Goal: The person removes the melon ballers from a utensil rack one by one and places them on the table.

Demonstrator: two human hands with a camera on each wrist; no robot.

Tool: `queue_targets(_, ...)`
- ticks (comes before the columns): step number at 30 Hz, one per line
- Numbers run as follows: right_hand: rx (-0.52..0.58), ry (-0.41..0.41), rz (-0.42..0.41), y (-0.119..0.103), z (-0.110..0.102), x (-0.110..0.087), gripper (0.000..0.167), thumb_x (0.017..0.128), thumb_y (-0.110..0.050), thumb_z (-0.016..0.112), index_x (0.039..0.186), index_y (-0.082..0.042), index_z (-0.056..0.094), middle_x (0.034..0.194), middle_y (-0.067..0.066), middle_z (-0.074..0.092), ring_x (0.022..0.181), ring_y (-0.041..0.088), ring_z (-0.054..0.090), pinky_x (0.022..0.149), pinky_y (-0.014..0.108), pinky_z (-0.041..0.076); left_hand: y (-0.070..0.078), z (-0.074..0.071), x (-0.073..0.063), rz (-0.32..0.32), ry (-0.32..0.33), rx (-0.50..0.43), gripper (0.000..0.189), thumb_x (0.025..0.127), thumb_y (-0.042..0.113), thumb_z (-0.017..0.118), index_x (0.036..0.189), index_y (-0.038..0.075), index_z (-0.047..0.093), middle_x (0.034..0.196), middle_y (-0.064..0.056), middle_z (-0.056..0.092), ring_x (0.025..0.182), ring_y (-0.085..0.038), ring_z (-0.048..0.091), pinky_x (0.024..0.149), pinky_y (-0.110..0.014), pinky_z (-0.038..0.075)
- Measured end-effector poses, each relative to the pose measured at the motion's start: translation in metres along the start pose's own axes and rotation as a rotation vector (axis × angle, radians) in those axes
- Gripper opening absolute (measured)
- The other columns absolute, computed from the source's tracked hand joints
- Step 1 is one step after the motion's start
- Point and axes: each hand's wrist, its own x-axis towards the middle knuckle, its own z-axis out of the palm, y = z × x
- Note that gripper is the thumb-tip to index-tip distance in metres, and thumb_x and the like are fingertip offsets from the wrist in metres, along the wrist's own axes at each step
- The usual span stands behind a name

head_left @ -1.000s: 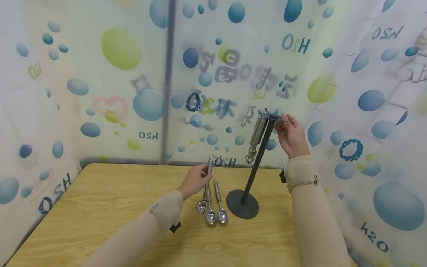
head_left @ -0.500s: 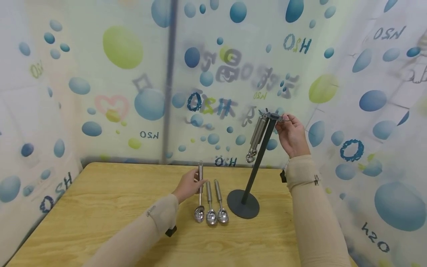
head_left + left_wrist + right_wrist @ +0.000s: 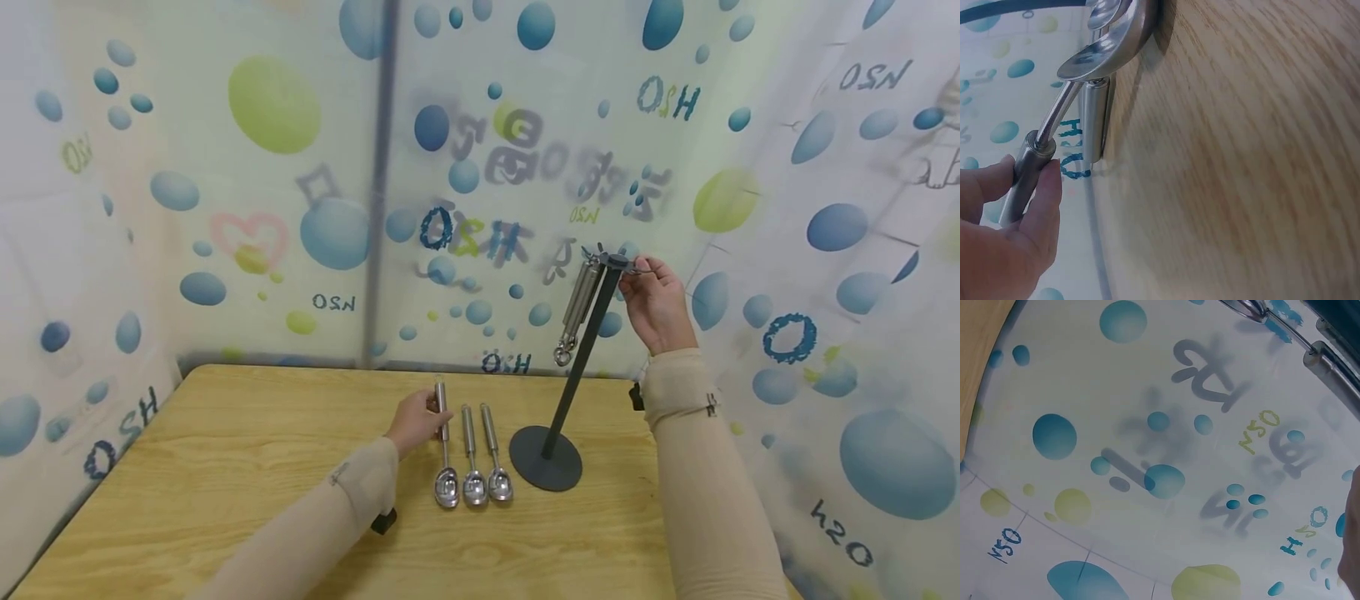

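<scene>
My left hand (image 3: 417, 422) pinches the cylindrical handle of a steel ice cream scoop (image 3: 446, 487) between thumb and fingers. In the left wrist view, the handle (image 3: 1027, 169) tilts up off the table and the scoop's bowl (image 3: 1110, 55) is at the wood. Two similar scoops lie side by side to its right, the middle scoop (image 3: 475, 487) and the right scoop (image 3: 500, 483). My right hand (image 3: 656, 304) pinches a hook at the top of a dark utensil stand (image 3: 576, 362). Several steel utensils (image 3: 577, 304) hang on the stand's left side.
The stand's round base (image 3: 546, 458) rests on the wooden table (image 3: 300, 483), to the right of the scoops. A curtain (image 3: 300, 167) printed with bubbles and lettering closes off the back and sides. Hanging steel handles (image 3: 1333, 370) show in the right wrist view.
My left hand has carried its scoop left, away from across the other scoops, and lowered it beside them, bowl toward me. My right hand has stayed at the stand's top.
</scene>
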Motion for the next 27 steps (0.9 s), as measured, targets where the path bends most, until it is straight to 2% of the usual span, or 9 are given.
queue_targets(7, 0.018, 0.015, 0.013, -0.001, 0.000, 0.000, 0.011, 0.102, -0.002, 0.057, 0.092, -0.001, 0.060, 0.088, 0.006, 0.059, 0.076, 0.017, 0.053, 0.072, 0.025, 0.051, -0.008, 0.009, 0.010, -0.075, 0.001, -0.002, 0.014, 0.094, 0.002, 0.070, 0.102, -0.006, 0.062, 0.091, -0.014, 0.061, 0.075, -0.022, 0.067, 0.064, -0.031, 0.060)
queue_targets(13, 0.017, 0.011, 0.019, -0.001, 0.000, 0.001, 0.010, 0.102, -0.001, 0.056, 0.092, 0.000, 0.059, 0.090, 0.006, 0.057, 0.077, 0.017, 0.053, 0.073, 0.025, 0.051, -0.010, 0.013, 0.013, -0.144, 0.025, 0.091, 0.021, 0.094, 0.007, 0.072, 0.107, -0.007, 0.064, 0.095, -0.014, 0.064, 0.075, -0.020, 0.065, 0.063, -0.030, 0.058)
queue_targets(18, 0.015, 0.006, 0.014, -0.001, 0.000, 0.000, 0.012, 0.103, -0.002, 0.055, 0.092, -0.001, 0.059, 0.089, 0.006, 0.058, 0.077, 0.017, 0.053, 0.072, 0.025, 0.051, -0.013, 0.016, 0.014, -0.194, 0.034, 0.175, 0.016, 0.094, 0.011, 0.073, 0.095, -0.002, 0.064, 0.085, -0.011, 0.063, 0.070, -0.020, 0.063, 0.059, -0.028, 0.055)
queue_targets(22, 0.021, 0.003, 0.013, -0.001, 0.001, 0.000, 0.012, 0.104, -0.002, 0.053, 0.093, -0.001, 0.059, 0.087, 0.006, 0.059, 0.076, 0.017, 0.054, 0.072, 0.026, 0.051, -0.021, 0.019, 0.016, -0.183, 0.055, 0.230, 0.017, 0.093, 0.012, 0.075, 0.087, 0.000, 0.064, 0.078, -0.008, 0.061, 0.066, -0.018, 0.060, 0.055, -0.026, 0.052)
queue_targets(27, 0.031, 0.014, 0.024, -0.001, 0.001, 0.001, 0.012, 0.103, -0.001, 0.054, 0.093, 0.000, 0.058, 0.087, 0.007, 0.059, 0.076, 0.018, 0.053, 0.072, 0.026, 0.051, -0.028, 0.021, 0.018, -0.123, 0.076, 0.322, 0.018, 0.092, 0.013, 0.075, 0.088, -0.001, 0.065, 0.076, -0.008, 0.063, 0.064, -0.018, 0.059, 0.056, -0.028, 0.049)
